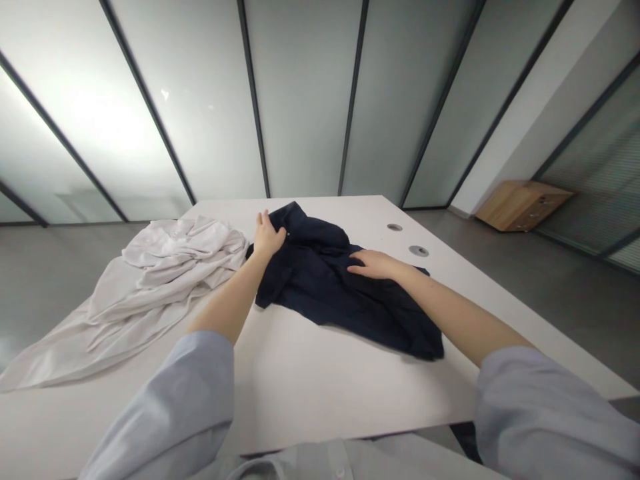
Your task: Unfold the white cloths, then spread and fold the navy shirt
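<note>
A dark navy shirt (325, 287) lies crumpled on the white table (320, 387), stretching from the middle toward the right. My left hand (267, 239) is closed on the shirt's upper left part, near the collar. My right hand (373, 264) lies flat on the middle of the shirt, fingers stretched out and pointing left. Both forearms are bare, with pale blue sleeves pushed up near the elbows.
A crumpled white garment (150, 287) lies on the table's left side and hangs past its left edge. Two round cable holes (419, 251) sit in the table at the far right. Frosted glass walls stand behind. A wooden cabinet (523, 205) sits on the floor at the right.
</note>
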Available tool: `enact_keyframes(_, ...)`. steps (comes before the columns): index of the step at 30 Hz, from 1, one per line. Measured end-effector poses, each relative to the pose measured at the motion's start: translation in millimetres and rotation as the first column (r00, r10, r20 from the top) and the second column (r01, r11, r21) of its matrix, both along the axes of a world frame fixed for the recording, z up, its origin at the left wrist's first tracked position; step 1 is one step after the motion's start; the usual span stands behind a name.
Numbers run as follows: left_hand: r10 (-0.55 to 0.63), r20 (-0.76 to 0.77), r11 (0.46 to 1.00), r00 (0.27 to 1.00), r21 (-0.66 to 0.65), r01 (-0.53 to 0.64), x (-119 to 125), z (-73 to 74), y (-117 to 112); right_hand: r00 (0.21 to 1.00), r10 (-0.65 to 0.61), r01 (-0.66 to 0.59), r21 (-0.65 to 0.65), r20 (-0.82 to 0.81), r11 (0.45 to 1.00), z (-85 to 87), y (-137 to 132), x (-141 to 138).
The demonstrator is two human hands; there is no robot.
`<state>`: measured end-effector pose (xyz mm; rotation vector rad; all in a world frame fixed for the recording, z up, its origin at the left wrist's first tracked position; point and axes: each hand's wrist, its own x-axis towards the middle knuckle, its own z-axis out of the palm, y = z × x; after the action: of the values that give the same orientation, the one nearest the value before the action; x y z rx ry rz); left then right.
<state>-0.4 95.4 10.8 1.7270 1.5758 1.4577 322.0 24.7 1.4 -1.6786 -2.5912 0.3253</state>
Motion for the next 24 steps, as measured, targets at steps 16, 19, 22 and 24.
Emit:
enact_keyframes(16, -0.342, -0.764, 0.910, 0.547, -0.415, -0.011, 31.0, -60.2, -29.2, 0.900, -0.252, 0.275, -0.013, 0.357, 0.961, -2.6, -9.1, 18.6)
enact_keyframes(19, -0.354, -0.790, 0.932, 0.500, -0.343, 0.118, 13.8, -59.4, -19.6, 0.986, -0.105, 0.100, 0.047, 0.130, 0.994, -4.8, -10.8, 24.9)
enact_keyframes(22, -0.220, -0.802, 0.975, 0.555, -0.190, 0.112, 19.4, -55.7, -28.3, 0.999, 0.041, -0.041, 0.122, 0.002, 0.992, -24.6, -7.9, 21.8)
enact_keyframes(24, -0.168, -0.783, 0.984, 0.599, -0.170, 0.054, 35.4, -56.3, -42.2, 1.000, 0.002, -0.004, 0.095, 0.015, 0.995, -41.4, -4.5, 14.4)
